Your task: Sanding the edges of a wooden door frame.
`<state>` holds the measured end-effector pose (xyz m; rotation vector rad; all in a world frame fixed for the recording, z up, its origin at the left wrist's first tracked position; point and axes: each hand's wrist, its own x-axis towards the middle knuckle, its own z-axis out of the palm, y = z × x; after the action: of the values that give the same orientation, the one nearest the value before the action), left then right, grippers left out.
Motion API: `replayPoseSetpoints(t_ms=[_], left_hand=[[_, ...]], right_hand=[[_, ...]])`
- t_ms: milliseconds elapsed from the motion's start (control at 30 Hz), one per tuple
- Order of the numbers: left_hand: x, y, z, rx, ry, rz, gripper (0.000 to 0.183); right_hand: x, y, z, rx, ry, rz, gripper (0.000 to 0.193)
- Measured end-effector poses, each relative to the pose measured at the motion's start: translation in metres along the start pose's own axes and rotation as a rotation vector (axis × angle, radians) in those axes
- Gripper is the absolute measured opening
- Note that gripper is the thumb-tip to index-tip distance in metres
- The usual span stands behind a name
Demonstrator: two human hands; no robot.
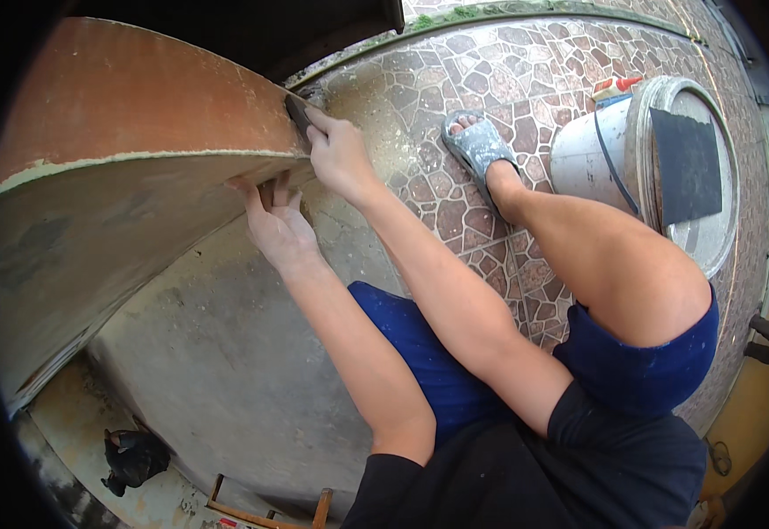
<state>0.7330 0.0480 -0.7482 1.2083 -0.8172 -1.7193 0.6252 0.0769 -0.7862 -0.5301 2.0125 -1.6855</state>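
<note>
A large curved panel (164,97) with an orange-brown face and a rough whitish lower edge fills the upper left. Its grey-brown underside (76,238) turns away below. My right hand (340,160) grips a dark, flat block (298,116), its fingers wrapped round it, at the panel's right end. What face of the block meets the panel is partly hidden by the fingers. Below that edge my left hand (280,231) is palm up with fingers spread, the fingertips against the underside. Nothing shows in it.
On the stone-patterned floor (508,79) at right stands a whitish bucket (578,159) with a dark square sheet (686,166) on its lid. A red-and-white bottle (615,86) lies beyond it. Wooden legs (323,509) and a dark bundle (135,458) show at lower left.
</note>
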Motion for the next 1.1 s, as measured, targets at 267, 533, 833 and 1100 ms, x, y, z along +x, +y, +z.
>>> replayPoseSetpoints(t_ms=[267,533,833,1100], left_hand=[[0.011,0.0,0.0,0.008,-0.033,-0.009,0.088],[0.01,-0.002,0.001,-0.022,-0.068,-0.001,0.085],[0.003,-0.005,0.014,-0.03,-0.065,-0.021,0.084],[0.002,0.0,0.007,0.018,-0.014,-0.032,0.093]], right_hand=[[-0.016,-0.02,-0.014,0.394,0.07,0.053,0.039],[0.027,-0.044,-0.002,0.117,-0.069,0.002,0.041],[0.04,-0.044,0.0,0.067,0.044,-0.089,0.037],[-0.053,0.012,-0.056,0.988,-0.252,0.393,0.038]])
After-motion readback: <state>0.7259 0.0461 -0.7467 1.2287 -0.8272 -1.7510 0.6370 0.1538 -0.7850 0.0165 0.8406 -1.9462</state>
